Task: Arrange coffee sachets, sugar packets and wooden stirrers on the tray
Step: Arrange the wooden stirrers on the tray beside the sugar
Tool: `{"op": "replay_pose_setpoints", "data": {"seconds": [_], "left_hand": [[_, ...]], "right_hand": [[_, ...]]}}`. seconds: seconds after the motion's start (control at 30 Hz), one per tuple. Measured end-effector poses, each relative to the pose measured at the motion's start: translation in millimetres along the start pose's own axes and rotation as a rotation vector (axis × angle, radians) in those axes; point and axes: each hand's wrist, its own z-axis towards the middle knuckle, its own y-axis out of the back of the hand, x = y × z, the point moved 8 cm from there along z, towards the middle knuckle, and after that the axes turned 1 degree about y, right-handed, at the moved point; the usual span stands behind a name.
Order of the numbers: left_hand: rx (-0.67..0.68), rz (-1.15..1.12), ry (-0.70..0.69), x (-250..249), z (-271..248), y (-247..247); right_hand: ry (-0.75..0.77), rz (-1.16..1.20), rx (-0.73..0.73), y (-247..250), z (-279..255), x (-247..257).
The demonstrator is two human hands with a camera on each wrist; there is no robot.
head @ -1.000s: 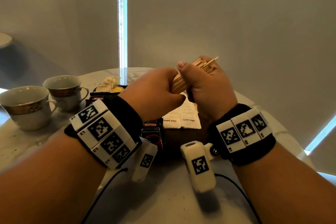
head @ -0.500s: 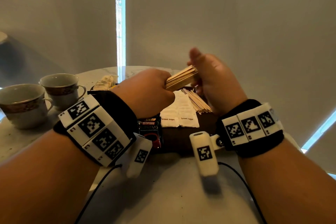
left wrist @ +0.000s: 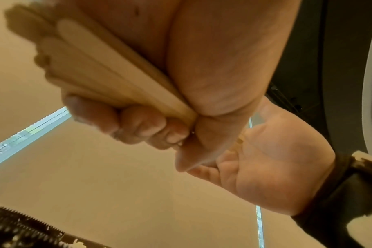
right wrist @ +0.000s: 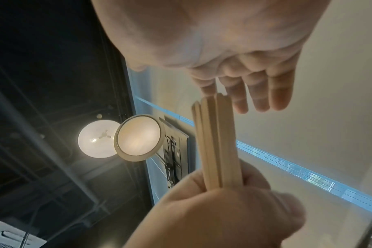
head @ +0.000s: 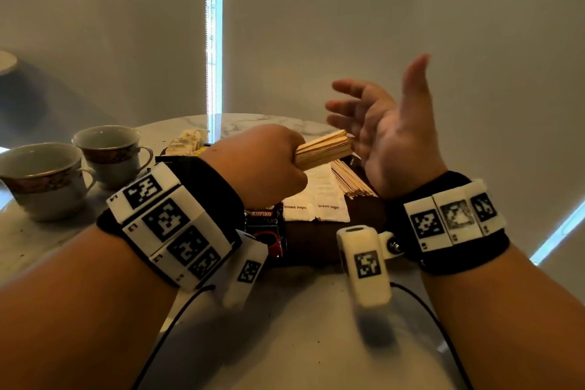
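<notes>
My left hand (head: 266, 165) grips a bundle of wooden stirrers (head: 324, 149) above the dark wooden tray (head: 316, 241); the same bundle (left wrist: 100, 67) fills the left wrist view, where my fingers (left wrist: 136, 125) curl round it. My right hand (head: 386, 133) is held up flat just right of the stirrers' tips, palm facing them, fingers spread and holding nothing. In the right wrist view the stirrers (right wrist: 219, 142) point toward that open palm (right wrist: 223, 42). On the tray lie more stirrers (head: 351, 180), white brown sugar packets (head: 313, 209) and a black Kopiko coffee sachet (head: 264, 231).
Two teacups (head: 41, 177) (head: 110, 152) stand at the left on the round marble table (head: 285, 342). Pale wrapped packets (head: 186, 142) lie behind the tray. Cables run from both wrist cameras across the table's near side. A wall with a blind stands close behind.
My right hand has let go of the stirrer bundle and opened flat beside its tips. My left hand keeps the bundle and has lowered it slightly.
</notes>
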Motion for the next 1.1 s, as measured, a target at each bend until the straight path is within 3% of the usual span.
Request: {"op": "replay_pose_setpoints", "data": {"seconds": [0.2, 0.5, 0.9, 1.0, 1.1], "left_hand": [[0.027, 0.026, 0.004, -4, -1, -10], [-0.013, 0.043, -0.063, -15, -3, -14], [-0.073, 0.048, -0.082, -14, 1, -8], [-0.140, -0.200, -0.133, -10, 1, 6], [-0.321, -0.814, -0.156, 7, 2, 28]], "right_hand": [[0.054, -0.050, 0.169, -37, -7, -1], [0.101, -0.155, 0.139, -38, -4, -11], [0.051, 0.037, 0.158, -38, -7, -7], [-0.015, 0.227, 0.063, -22, -2, -10], [-0.213, 0.454, 0.059, -14, 5, -32]]}}
